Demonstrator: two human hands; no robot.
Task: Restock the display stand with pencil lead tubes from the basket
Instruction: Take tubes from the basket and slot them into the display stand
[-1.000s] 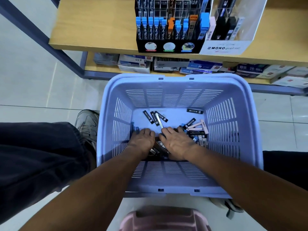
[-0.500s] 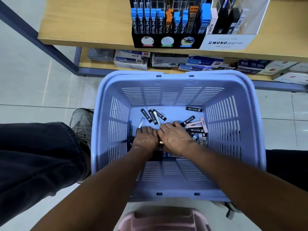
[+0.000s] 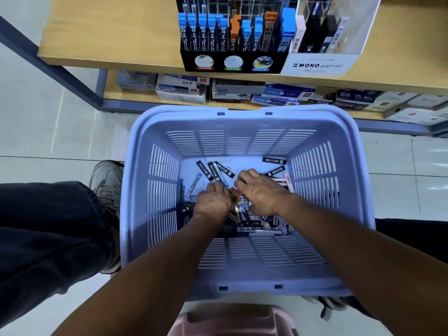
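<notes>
Now, the scene by its parts:

Lead tubes: loose tubes (image 3: 219, 169) lie scattered flat on the basket floor, some just beyond the fingertips, most heaped under and behind both palms. They lie every which way, probably because they were tipped in loose, so sorting must come before shelving.

Orange-capped tubes: a few orange caps (image 3: 234, 192) show in the gap between the two hands, touching the fingers on either side. Judging by this, both hands are gathering one sort into a bundle.

Left hand: the left hand (image 3: 213, 202) is knuckles up, fingers curled down into the pile beside the orange caps. It seems to grip tubes, but the palm hides exactly what it holds.

Right hand: the right hand (image 3: 260, 190) lies over the heap, fingers bent and spread narrowly, tips pressing toward the left hand. Whether it pinches a tube or only rakes them along, I cannot tell.

Basket: the lilac basket (image 3: 242, 117) stands on the floor between the person's legs, close below the shelf, likely so each handful has only a short way up.

Display stand: the black stand (image 3: 232, 61) sits on the wooden shelf (image 3: 109, 32), well beyond the fingertips. Blue-capped and orange-capped tubes stand upright in its front slots, and the clear slots behind look partly unfilled, which is why more are being collected.

White display box: the box (image 3: 322, 65) touches the stand's right side and holds darker packs.

Lower shelf: stacked cartons (image 3: 181, 89) fill it.
</notes>
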